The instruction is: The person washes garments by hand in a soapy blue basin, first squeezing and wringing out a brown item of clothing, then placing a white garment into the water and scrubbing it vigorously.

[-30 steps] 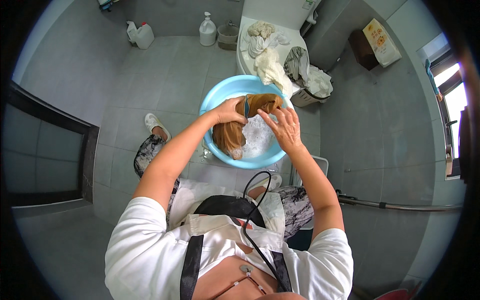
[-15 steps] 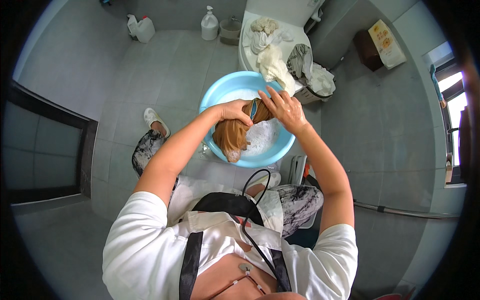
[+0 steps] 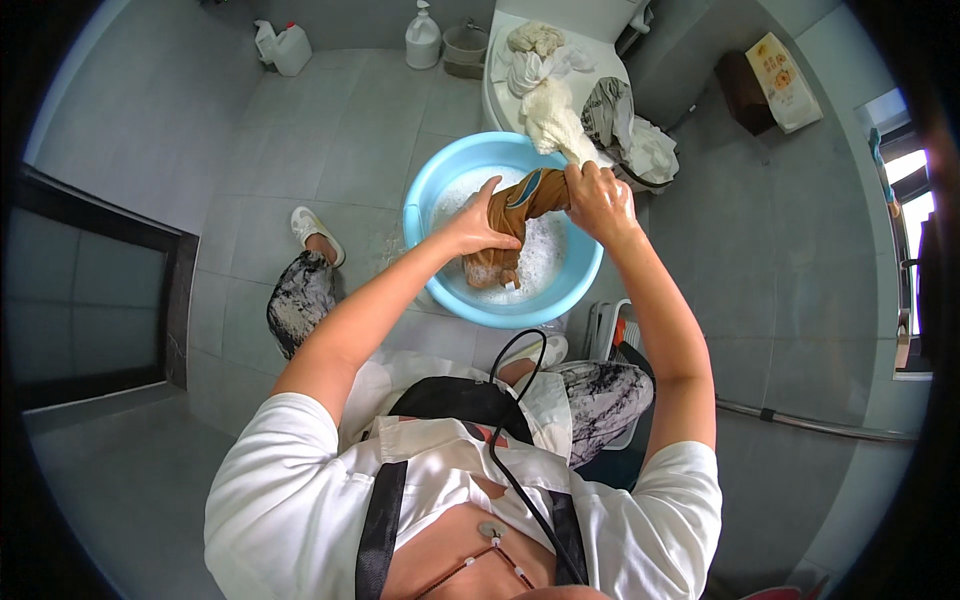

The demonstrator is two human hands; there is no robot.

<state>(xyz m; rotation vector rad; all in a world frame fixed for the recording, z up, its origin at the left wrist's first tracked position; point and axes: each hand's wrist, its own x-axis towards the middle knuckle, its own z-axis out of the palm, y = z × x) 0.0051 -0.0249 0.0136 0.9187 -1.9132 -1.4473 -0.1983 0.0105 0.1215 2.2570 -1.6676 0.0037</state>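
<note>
A wet brown garment [image 3: 510, 215] with a small blue-and-white patch stretches over the soapy water inside a light blue basin [image 3: 425, 262]. My left hand [image 3: 476, 222] curves round its left side, thumb across the cloth and fingers partly hidden behind it. At the garment's upper right end, my right hand [image 3: 602, 205] is closed on the bunched fabric, above the basin's right rim. The lower end of the garment hangs into white suds [image 3: 543, 255], a small white tag showing there.
Cream and white clothes [image 3: 550, 110] lie on the closed toilet lid [image 3: 505, 112]. Beside it, more clothes [image 3: 650, 150] top a basket. A white pump bottle [image 3: 422, 40], a grey bucket [image 3: 464, 50] and a white jug [image 3: 291, 50] line the back wall. A metal rail [image 3: 830, 425] runs at right.
My right hand has closed on the garment's end and pulled it to the upper right. The garment is drawn out longer, and its lower end has shifted right. My left hand moved slightly right.
</note>
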